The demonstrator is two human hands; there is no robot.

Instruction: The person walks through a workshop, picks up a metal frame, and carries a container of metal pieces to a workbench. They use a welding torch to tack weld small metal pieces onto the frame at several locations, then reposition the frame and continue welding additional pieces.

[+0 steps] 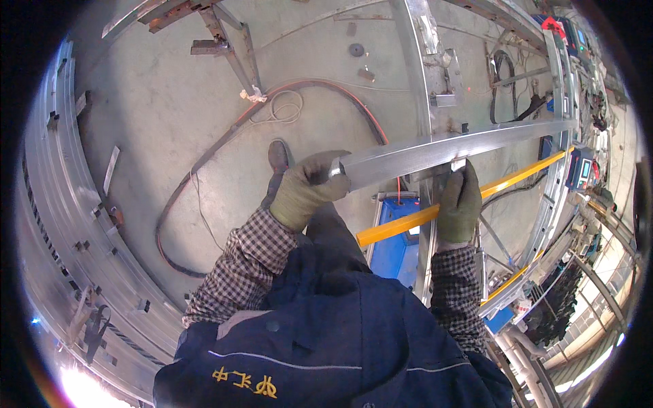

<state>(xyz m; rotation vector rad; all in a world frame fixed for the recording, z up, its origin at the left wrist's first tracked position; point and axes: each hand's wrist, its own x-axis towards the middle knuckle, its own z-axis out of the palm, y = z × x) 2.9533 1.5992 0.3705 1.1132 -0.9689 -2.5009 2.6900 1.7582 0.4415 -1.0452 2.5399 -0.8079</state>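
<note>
A long silvery metal bar (pixel 422 153) lies across in front of me, its far right end near the side rail. My left hand (pixel 309 190), in a green work glove, is closed round the bar's left end. At the bar's near edge my gloved right hand (pixel 460 207) pinches a small shiny metal piece (pixel 458 164). That piece appears to touch the bar; its full shape is hidden by the fingers. A yellow bar (pixel 398 227) runs at a slant below, passing beside my right hand.
A steel frame beam (pixel 423 75) runs away from me under the metal bar. Beneath it sits a blue case (pixel 394 262). A dark hose (pixel 187 180) loops over the floor on the left. Long metal profiles (pixel 81 217) are stacked at far left; a metal stand (pixel 231 51) is ahead.
</note>
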